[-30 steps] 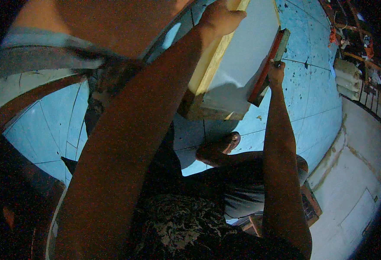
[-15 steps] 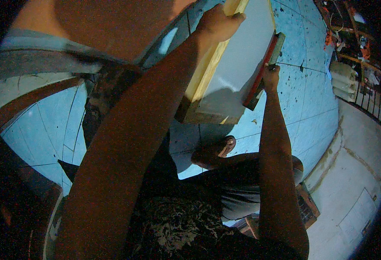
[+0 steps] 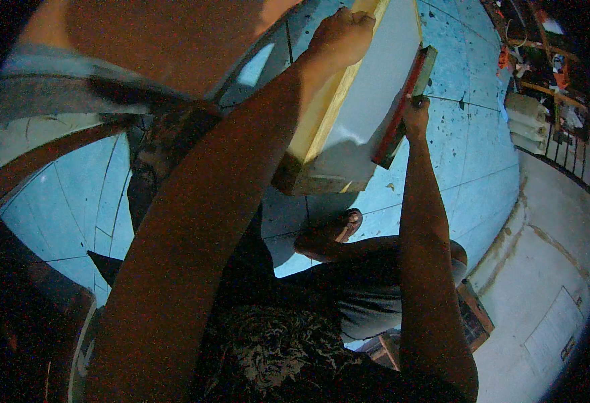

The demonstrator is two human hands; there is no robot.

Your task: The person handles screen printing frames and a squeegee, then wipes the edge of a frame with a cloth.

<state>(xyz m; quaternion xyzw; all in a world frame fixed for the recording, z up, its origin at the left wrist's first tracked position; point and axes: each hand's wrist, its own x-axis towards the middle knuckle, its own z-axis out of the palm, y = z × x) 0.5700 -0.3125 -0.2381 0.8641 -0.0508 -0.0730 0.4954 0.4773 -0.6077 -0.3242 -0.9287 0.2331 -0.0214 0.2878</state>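
Note:
A shallow wooden frame (image 3: 332, 107) with a smooth grey-white panel (image 3: 374, 91) slants away from me. My left hand (image 3: 340, 37) is closed on its pale yellow left rail, near the far end. Along the panel's right side lies a long straight bar (image 3: 394, 136), red on one face and dark grey-green on the other. My right hand (image 3: 416, 117) is closed around this bar near its middle. The bar's far end sticks out past the frame's edge. The frame's far end runs out of the picture. Its near end is stained darker.
Blue tiled floor (image 3: 476, 154) with dark specks spreads under the frame. A bare foot (image 3: 338, 235) rests just below the frame's near end. Cluttered shelves (image 3: 557, 87) stand at far right beside a pale wall (image 3: 550, 242). A wooden piece (image 3: 476, 316) lies by my right forearm.
The fingers of my left hand have curled in, and the thumb no longer points out over the panel. My right hand still holds the bar, with little movement; the whole view has shifted slightly.

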